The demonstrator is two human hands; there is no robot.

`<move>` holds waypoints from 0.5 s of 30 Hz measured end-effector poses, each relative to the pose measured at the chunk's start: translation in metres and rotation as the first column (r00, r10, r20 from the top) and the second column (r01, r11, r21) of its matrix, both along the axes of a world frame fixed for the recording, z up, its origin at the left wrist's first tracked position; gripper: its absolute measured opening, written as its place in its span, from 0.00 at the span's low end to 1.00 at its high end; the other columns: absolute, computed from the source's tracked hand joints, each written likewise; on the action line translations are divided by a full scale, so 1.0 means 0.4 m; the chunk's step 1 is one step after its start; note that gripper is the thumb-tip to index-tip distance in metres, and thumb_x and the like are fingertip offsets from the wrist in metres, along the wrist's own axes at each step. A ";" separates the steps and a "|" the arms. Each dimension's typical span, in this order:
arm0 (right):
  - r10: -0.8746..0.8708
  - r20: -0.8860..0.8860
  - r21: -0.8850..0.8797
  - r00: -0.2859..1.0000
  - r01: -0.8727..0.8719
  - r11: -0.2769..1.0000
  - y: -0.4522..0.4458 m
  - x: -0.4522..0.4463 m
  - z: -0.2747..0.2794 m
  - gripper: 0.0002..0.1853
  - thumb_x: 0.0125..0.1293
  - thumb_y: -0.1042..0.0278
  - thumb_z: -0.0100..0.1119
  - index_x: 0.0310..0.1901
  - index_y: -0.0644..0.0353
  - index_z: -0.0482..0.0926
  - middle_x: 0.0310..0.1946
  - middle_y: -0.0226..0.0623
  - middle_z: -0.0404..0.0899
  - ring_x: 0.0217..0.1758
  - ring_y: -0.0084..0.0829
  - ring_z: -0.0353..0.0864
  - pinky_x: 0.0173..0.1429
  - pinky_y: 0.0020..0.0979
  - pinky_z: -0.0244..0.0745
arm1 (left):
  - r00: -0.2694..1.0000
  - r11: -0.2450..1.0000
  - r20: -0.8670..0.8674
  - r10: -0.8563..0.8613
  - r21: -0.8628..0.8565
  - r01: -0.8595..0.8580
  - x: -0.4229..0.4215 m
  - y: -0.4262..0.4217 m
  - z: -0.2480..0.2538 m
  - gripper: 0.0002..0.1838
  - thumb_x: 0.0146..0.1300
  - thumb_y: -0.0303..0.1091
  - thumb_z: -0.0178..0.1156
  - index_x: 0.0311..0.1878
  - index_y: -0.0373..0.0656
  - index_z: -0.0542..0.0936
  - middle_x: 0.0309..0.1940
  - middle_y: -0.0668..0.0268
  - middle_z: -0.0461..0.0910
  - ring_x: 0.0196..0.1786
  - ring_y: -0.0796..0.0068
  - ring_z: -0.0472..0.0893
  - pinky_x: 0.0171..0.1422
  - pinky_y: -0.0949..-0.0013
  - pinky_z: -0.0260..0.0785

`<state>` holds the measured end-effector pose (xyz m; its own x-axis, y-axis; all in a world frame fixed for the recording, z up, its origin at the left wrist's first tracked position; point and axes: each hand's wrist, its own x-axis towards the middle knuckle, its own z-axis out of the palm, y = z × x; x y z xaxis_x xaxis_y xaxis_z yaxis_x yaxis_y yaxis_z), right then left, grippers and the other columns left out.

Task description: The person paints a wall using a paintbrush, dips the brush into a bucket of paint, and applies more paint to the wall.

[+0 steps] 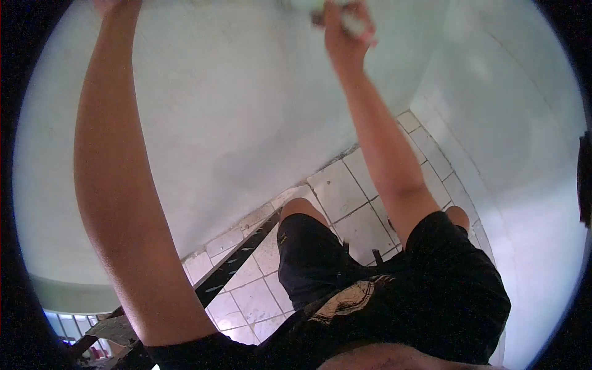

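Note:
My right hand is raised close to the pale wall at the top of the view. Its fingers are closed round a blurred object with whitish, pinkish and dark parts, whose kind I cannot make out. Up in the top left corner, only a small bit of my left hand shows at the frame edge. That arm stretches up along the wall; the fingers are out of sight, so what they touch is hidden.
A dark, paint-spattered bar slants beside my knee, with a worn wooden piece at lower left. White floor tiles lie below. A second wall meets the first at right. A barred opening shows at lower left.

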<state>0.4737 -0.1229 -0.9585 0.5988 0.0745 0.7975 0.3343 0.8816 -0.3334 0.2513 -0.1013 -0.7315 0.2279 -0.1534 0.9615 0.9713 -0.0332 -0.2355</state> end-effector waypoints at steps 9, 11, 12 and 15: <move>0.203 -0.299 -0.643 0.932 -0.354 0.680 -0.154 -0.009 -0.440 0.10 0.62 0.74 0.58 0.27 0.61 0.68 0.23 0.33 0.75 0.24 0.23 0.79 0.25 0.26 0.76 | 1.000 1.000 0.001 -0.020 -0.012 0.020 0.010 0.001 0.020 0.20 0.66 0.38 0.51 0.59 0.44 0.73 0.63 0.63 0.70 0.67 0.60 0.64 0.75 0.44 0.44; 0.056 -0.085 -0.718 0.995 -0.100 0.688 -0.149 -0.030 -0.240 0.10 0.62 0.73 0.58 0.28 0.60 0.66 0.22 0.33 0.74 0.23 0.26 0.79 0.23 0.28 0.75 | 1.000 0.998 -0.002 -0.023 -0.055 0.023 0.004 0.006 0.019 0.21 0.65 0.37 0.51 0.60 0.44 0.72 0.63 0.64 0.69 0.68 0.61 0.63 0.75 0.43 0.43; 0.232 -0.259 -0.586 0.938 -0.343 0.734 -0.070 -0.012 -0.206 0.09 0.61 0.73 0.58 0.31 0.59 0.66 0.22 0.33 0.73 0.22 0.27 0.79 0.22 0.29 0.75 | 1.000 0.998 -0.001 -0.024 -0.062 0.024 0.006 0.002 0.015 0.21 0.65 0.37 0.51 0.60 0.44 0.72 0.63 0.64 0.69 0.68 0.61 0.63 0.75 0.43 0.43; 0.169 -0.148 -0.251 0.974 -0.202 0.947 0.000 -0.014 0.108 0.09 0.57 0.72 0.59 0.26 0.60 0.68 0.19 0.32 0.73 0.18 0.26 0.74 0.22 0.31 0.72 | 1.000 0.997 0.012 -0.013 -0.080 0.013 0.011 -0.006 0.019 0.21 0.65 0.38 0.51 0.60 0.44 0.72 0.64 0.64 0.68 0.68 0.61 0.63 0.75 0.43 0.42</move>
<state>0.4680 -0.1228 -0.9154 0.6461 0.3906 0.6557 0.1149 0.7996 -0.5895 0.2557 -0.1036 -0.7241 0.2155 -0.0784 0.9733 0.9732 -0.0643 -0.2207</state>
